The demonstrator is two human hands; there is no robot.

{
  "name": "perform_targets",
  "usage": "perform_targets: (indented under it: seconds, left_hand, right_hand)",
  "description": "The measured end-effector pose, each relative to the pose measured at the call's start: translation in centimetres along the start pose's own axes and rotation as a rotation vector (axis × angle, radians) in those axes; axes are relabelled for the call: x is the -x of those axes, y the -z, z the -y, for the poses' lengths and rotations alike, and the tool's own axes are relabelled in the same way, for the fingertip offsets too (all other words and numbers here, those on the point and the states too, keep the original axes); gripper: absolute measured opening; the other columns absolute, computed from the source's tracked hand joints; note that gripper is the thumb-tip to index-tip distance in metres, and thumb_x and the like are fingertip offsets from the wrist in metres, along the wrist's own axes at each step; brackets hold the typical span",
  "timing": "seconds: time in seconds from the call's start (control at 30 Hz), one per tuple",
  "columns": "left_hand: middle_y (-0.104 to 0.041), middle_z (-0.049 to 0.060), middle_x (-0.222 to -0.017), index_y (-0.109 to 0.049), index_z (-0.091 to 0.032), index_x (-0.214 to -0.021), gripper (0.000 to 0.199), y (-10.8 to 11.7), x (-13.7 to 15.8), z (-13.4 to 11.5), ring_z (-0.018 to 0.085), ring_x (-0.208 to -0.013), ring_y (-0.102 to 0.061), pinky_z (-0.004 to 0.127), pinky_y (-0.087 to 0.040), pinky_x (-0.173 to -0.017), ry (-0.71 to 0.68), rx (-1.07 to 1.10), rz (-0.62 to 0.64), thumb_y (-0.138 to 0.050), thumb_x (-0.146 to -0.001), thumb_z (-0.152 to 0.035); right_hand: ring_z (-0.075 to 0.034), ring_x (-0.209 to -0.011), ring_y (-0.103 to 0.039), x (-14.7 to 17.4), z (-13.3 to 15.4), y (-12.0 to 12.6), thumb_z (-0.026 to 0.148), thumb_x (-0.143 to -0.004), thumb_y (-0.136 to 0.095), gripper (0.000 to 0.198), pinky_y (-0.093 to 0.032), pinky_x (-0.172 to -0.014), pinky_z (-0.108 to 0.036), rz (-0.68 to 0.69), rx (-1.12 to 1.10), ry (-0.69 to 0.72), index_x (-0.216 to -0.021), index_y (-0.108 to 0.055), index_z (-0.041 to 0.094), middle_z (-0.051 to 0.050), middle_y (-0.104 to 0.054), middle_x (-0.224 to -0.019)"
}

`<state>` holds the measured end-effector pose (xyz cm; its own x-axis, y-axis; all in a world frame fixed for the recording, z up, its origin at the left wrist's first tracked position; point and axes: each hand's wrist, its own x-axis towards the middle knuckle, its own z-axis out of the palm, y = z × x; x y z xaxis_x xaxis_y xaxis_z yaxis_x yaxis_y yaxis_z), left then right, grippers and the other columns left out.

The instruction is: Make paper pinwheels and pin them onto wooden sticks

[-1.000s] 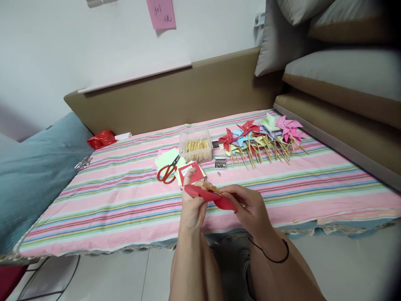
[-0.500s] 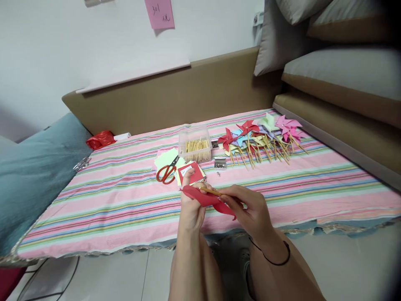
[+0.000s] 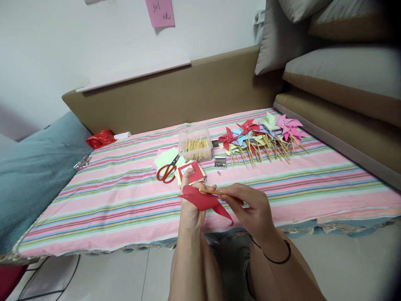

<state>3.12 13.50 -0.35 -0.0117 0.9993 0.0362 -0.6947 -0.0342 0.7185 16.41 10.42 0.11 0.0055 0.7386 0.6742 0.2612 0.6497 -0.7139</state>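
Note:
A red paper pinwheel (image 3: 203,200) is in my left hand (image 3: 191,213), its blades curling toward the lower right; my left fingers are partly hidden behind the paper, and the thumb points up. Between the thumb and fingers of my right hand (image 3: 250,207) is a thin wooden stick (image 3: 210,192). The stick lies across the upper side of the paper, its free end toward my left fingers. Whether stick and paper are joined cannot be made out. Just beyond my left hand lies a stack of coloured paper squares (image 3: 196,172), a red one on top.
Red-handled scissors (image 3: 166,172) lie on pale green paper (image 3: 165,159). A clear plastic box (image 3: 196,144) holds many sticks. Near it are small boxes of metal pins (image 3: 220,163). Finished pinwheels (image 3: 263,136) are heaped at the right on the striped cloth (image 3: 109,205). A red plastic bag (image 3: 100,139) lies far left.
The pinwheel has turned a little in my left hand, its lower blade now hanging further down. The stick has shifted slightly left. Both hands keep their hold.

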Motion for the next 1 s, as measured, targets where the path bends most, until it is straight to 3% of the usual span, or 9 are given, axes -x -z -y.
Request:
perform_targets:
  seconds: [0.2,0.43,0.6,0.73,0.87,1.0]
  left_hand:
    - [-0.052,-0.013,-0.052,-0.048,-0.03,-0.121,0.083,-0.2,-0.1,0.1,0.008,-0.053,-0.059,0.029,-0.054,-0.078,-0.005,-0.011,0.0,-0.089,-0.049,-0.02]
    - [-0.053,-0.013,-0.055,-0.048,-0.03,-0.117,0.077,0.1,-0.1,0.3,0.008,-0.055,-0.06,0.03,-0.054,-0.081,-0.03,-0.014,0.053,-0.088,-0.051,-0.021]
    - [-0.059,-0.01,-0.065,-0.051,-0.028,-0.11,0.067,0.8,-0.5,0.5,0.008,-0.064,-0.063,0.028,-0.052,-0.081,-0.091,-0.007,0.048,-0.087,-0.054,-0.021]
    - [-0.065,-0.004,-0.082,-0.052,-0.027,-0.106,0.058,0.9,-1.1,0.4,0.011,-0.079,-0.066,0.026,-0.051,-0.081,-0.137,-0.033,-0.115,-0.084,-0.058,-0.021]
    - [-0.067,-0.002,-0.087,-0.051,-0.026,-0.107,0.06,0.2,-1.3,0.4,0.013,-0.09,-0.066,0.026,-0.049,-0.086,-0.194,-0.105,-0.226,-0.084,-0.057,-0.02]
    - [-0.069,0.004,-0.096,-0.049,-0.024,-0.114,0.067,-0.2,-1.4,0.8,0.017,-0.093,-0.067,0.031,-0.05,-0.087,-0.19,-0.147,-0.229,-0.084,-0.057,-0.021]
  right_hand:
    - [-0.013,-0.074,-0.065,-0.1,-0.3,0.0,0.007,-0.084,-0.06,0.017,-0.049,-0.066,-0.023,0.015,-0.036,0.008,-0.091,-0.068,0.021,-0.002,-0.072,-0.082]
    - [-0.011,-0.063,-0.059,0.3,-0.4,-0.2,0.014,-0.087,-0.058,0.012,-0.044,-0.057,-0.023,0.048,-0.042,-0.101,-0.087,-0.067,0.021,-0.001,-0.069,-0.076]
    - [-0.014,-0.069,-0.064,0.4,-0.9,0.0,0.026,-0.087,-0.058,0.012,-0.048,-0.059,-0.024,0.12,-0.163,-0.29,-0.092,-0.068,0.02,-0.003,-0.072,-0.081]
    - [-0.017,-0.069,-0.067,0.4,-2.1,0.7,0.034,-0.082,-0.063,0.022,-0.052,-0.065,-0.028,0.236,-0.287,-0.558,-0.096,-0.069,0.018,-0.003,-0.072,-0.073]
    - [-0.022,-0.078,-0.07,1.1,-3.9,1.4,0.039,-0.077,-0.069,0.025,-0.053,-0.072,-0.033,0.415,-0.323,-0.785,-0.089,-0.073,0.017,-0.006,-0.074,-0.077]
    - [-0.021,-0.078,-0.068,1.4,-4.7,1.7,0.038,-0.078,-0.067,0.023,-0.051,-0.073,-0.032,0.536,-0.261,-0.809,-0.078,-0.074,0.015,-0.006,-0.074,-0.078]
